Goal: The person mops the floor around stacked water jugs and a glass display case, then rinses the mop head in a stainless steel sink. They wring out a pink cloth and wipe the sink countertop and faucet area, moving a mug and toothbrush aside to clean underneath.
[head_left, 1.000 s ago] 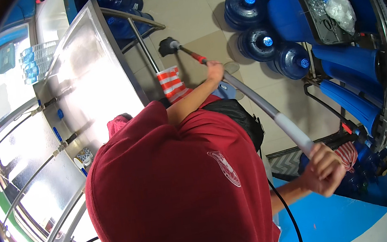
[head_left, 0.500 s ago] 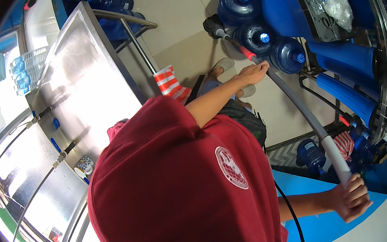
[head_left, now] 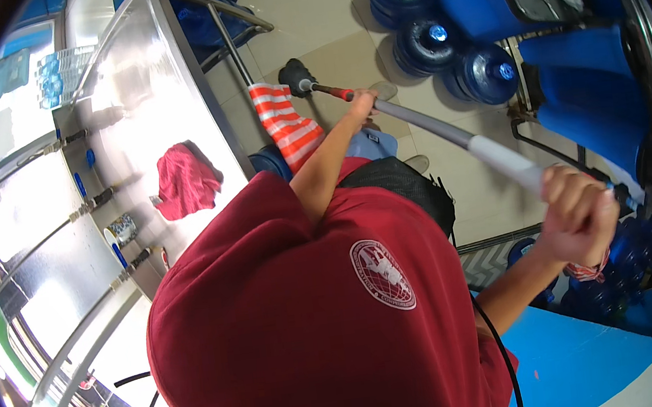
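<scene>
Shirt (head_left: pixel 291 313): Dark red, soft cloth with a round white badge, worn by the person.
Right hand (head_left: pixel 582 213): Curled tight round the pale top end of the mop (head_left: pixel 430 126). If it swung out too far, the stick might bump the blue plastic pieces (head_left: pixel 586 102) nearby.
Left hand (head_left: pixel 363 104): Wrapped round the stick lower down, close to the red ring. A loose hold here could let the mop twist.
Mop: It slants over the floor in front of the person, held by both hands. Its stick is a long, smooth, round grey tube.
Steel surface (head_left: pixel 140 80): Flat, hard and shiny, on the person's left. A crumpled red rag (head_left: pixel 187 181) and a patterned mug (head_left: pixel 122 228) sit on it.
Striped cloth (head_left: pixel 284 123): Red and white, hanging by the steel leg. The mop head (head_left: pixel 295 75) is near it, so a pull that way could catch it.
Mop head: Dark and lumpy. It seems to rest on the floor.
Water jugs (head_left: pixel 425 46): Round blue plastic with bright caps, right of the mop head. A hard sideways push might knock one.
Floor (head_left: pixel 307 19): Pale, smooth tiles. If wet, feet could slip; one cannot tell.
</scene>
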`<state>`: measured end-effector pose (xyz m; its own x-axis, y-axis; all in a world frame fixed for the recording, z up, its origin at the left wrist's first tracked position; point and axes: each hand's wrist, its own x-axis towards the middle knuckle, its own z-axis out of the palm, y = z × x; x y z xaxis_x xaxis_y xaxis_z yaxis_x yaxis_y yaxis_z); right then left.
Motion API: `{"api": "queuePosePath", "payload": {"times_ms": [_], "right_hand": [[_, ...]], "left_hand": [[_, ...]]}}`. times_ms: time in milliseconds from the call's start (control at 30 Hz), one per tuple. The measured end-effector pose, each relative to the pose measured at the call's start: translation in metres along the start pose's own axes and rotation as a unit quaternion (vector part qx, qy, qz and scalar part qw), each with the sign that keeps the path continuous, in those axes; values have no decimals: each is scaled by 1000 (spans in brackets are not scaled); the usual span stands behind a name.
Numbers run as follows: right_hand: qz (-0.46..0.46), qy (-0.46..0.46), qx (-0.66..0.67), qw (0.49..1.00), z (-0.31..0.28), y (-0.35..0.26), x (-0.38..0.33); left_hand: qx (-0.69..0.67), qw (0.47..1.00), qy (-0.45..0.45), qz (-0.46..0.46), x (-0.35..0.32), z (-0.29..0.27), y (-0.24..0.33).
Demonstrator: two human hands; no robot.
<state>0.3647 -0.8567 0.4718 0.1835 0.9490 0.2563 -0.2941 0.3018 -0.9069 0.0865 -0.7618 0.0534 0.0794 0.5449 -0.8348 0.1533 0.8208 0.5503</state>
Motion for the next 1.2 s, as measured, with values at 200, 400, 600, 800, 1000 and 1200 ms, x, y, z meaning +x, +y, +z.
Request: {"api": "queuePosePath", "payload": {"times_ms": [200, 400, 600, 800, 1000, 1200], "right_hand": [[-33, 21, -53, 998, 11, -40, -112], [-95, 23, -146, 984, 27, -58, -161], [-165, -76, -113, 977, 29, -48, -172], [-173, 31, -104, 979, -16, -75, -173], [-90, 90, 78, 989, -97, -78, -185], [38, 341, 35, 939, -121, -35, -189]], "left_hand": [[-135, 988, -6, 78, -32, 50, -22], [14, 988, -134, 75, -44, 114, 7], [-28, 987, -137, 76, -75, 127, 10], [-41, 991, -101, 81, -99, 148, -29], [51, 995, -91, -1, -96, 153, -90], [123, 982, -25, -143, -41, 113, -139]]}}
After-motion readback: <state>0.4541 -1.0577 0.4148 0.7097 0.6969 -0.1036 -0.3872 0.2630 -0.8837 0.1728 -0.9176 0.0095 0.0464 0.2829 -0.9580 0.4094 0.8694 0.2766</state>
